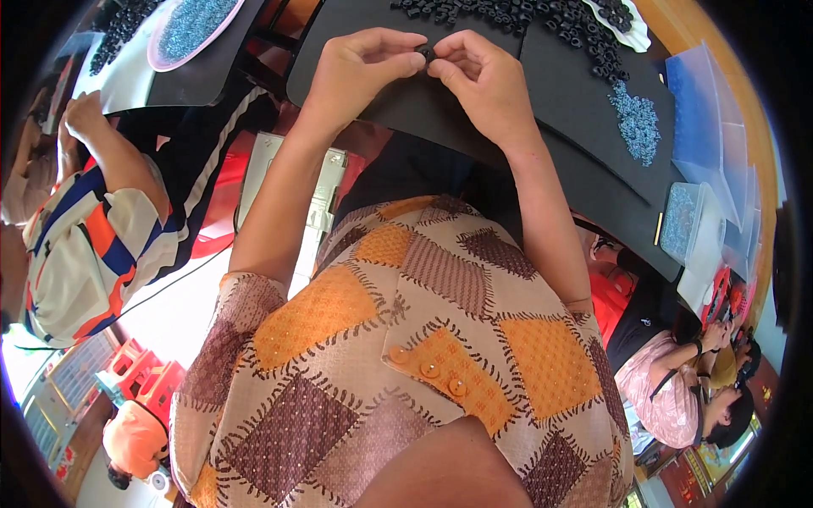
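My left hand (pixel 360 74) and my right hand (pixel 493 89) meet over the near edge of the black table. Between their fingertips is a small black ring-shaped part (pixel 426 52), partly hidden by the fingers. The left thumb and forefinger pinch it from one side, while the right thumb and curled fingers close on it from the other. Beyond the hands spreads a pile of similar black ring-shaped parts (pixel 584 38). Farther right on the black table (pixel 584 161) lies a heap of tiny light-blue pieces (pixel 635 123).
A clear tub of blue pieces (pixel 680 222) and tall clear plastic bins (pixel 711 127) line the right edge. A white dish (pixel 631 34) holds black parts. At left, a co-worker's hand (pixel 83 117) is near a pink-rimmed tray (pixel 155 51) of blue pieces. Other people sit around.
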Tool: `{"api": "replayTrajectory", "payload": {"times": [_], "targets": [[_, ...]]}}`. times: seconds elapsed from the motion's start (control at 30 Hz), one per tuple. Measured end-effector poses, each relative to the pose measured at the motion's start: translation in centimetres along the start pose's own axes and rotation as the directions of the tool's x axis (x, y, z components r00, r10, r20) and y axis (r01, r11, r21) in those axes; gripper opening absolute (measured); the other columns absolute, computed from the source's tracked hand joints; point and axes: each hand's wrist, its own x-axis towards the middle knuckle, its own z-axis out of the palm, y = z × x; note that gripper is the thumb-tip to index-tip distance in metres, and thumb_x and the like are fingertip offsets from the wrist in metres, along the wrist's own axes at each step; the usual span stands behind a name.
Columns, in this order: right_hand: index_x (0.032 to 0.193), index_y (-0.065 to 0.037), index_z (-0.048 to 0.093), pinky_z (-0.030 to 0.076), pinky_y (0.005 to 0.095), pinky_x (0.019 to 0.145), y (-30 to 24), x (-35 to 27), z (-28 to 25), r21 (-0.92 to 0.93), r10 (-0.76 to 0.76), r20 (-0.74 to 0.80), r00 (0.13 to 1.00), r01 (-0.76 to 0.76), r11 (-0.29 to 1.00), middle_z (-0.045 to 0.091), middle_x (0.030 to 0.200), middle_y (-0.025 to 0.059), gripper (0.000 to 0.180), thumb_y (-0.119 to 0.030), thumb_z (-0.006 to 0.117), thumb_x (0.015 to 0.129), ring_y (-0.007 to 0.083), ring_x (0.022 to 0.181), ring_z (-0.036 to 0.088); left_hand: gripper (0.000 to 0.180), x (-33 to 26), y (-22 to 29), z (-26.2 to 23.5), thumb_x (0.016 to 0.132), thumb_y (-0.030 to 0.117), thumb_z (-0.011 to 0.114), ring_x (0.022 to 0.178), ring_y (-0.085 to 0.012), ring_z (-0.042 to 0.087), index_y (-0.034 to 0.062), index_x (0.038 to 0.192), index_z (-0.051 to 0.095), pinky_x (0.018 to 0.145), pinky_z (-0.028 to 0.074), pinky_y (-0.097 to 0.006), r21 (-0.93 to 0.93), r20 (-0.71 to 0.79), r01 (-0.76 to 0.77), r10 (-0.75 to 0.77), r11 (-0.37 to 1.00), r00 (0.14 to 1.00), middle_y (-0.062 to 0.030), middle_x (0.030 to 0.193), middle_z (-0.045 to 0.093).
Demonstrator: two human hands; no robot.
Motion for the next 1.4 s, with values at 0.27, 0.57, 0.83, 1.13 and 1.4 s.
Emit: {"api": "replayTrajectory", "payload": {"times": [0.27,0.57,0.83,1.13,1.4], "targets": [[0.101,0.001,0.068,0.057,0.0245,0.076,-0.7,0.0,-0.3,0.319,0.081,-0.002,0.997,-0.076,0.945,0.073,0.089,0.0074,0.013,-0.005,0.067,0.091,0.0136,0.083,0.072,0.030,0.1,-1.0,0.4,0.092,0.006,0.070,0.096,-0.0162,0.069,-0.0009,0.121,0.066,0.091,0.056,-0.026,-0.461,0.057,0.105,-0.089,0.881,0.994,-0.0093,0.104,0.070],[0.104,0.000,0.069,0.054,0.0214,0.072,-1.5,-0.4,-1.0,0.290,0.076,0.015,0.997,-0.077,0.954,0.073,0.090,0.0047,0.012,-0.008,0.067,0.094,0.0112,0.081,0.070,0.029,-0.1,-0.5,0.6,0.093,0.005,0.068,0.100,-0.0173,0.069,-0.0025,0.121,0.065,0.092,0.056,-0.026,-0.530,0.062,0.147,-0.135,0.835,0.989,-0.0109,0.108,0.069],[0.096,0.001,0.069,0.057,0.0238,0.071,-1.7,-0.7,-0.3,0.207,0.082,-0.008,0.997,-0.079,0.975,0.074,0.084,0.0075,0.008,-0.005,0.068,0.090,0.0139,0.078,0.073,0.028,-0.7,-0.4,-0.2,0.090,0.009,0.072,0.095,-0.0130,0.068,0.0039,0.118,0.071,0.089,0.055,-0.024,-0.305,0.059,0.043,-0.026,0.951,0.998,-0.0070,0.103,0.071],[0.094,-0.002,0.070,0.057,0.0265,0.073,-0.3,-0.4,1.1,0.140,0.031,-0.066,0.997,-0.021,0.990,0.074,0.083,0.0067,0.010,-0.008,0.072,0.086,0.0135,0.079,0.073,0.024,-0.6,0.8,-1.0,0.087,0.015,0.073,0.085,-0.0086,0.068,0.0074,0.109,0.076,0.076,0.054,-0.024,0.166,0.015,-0.135,0.135,0.977,0.991,-0.0052,0.091,0.075],[0.102,-0.001,0.067,0.054,0.0227,0.073,-1.1,0.2,1.1,0.075,0.065,0.011,0.998,-0.066,0.995,0.071,0.089,0.0038,0.012,-0.003,0.068,0.090,0.0100,0.085,0.070,0.024,-0.7,0.5,-1.4,0.089,0.014,0.073,0.083,-0.0084,0.067,0.0071,0.112,0.075,0.075,0.053,-0.022,0.262,-0.006,-0.143,0.150,0.954,0.989,-0.0049,0.093,0.075]]}}
